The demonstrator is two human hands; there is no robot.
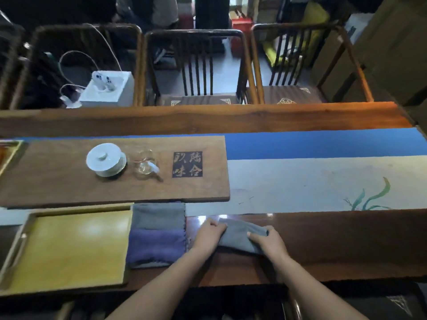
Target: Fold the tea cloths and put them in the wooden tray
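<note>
A grey tea cloth (238, 236) lies partly folded on the dark wooden table, near its front edge. My left hand (208, 235) grips the cloth's left end and my right hand (265, 241) grips its right end. To the left, two more cloths lie flat side by side: a grey cloth (159, 215) farther back and a purple cloth (156, 247) nearer me. The wooden tray (69, 245) with a yellow floor sits at the far left, touching those cloths, and holds nothing.
A long wooden tea board (57, 181) behind the tray carries a white lidded cup (106, 160) and a glass pitcher (145, 166). A blue and beige runner (323, 172) covers the table's right side. Chairs (196, 72) stand beyond the far edge.
</note>
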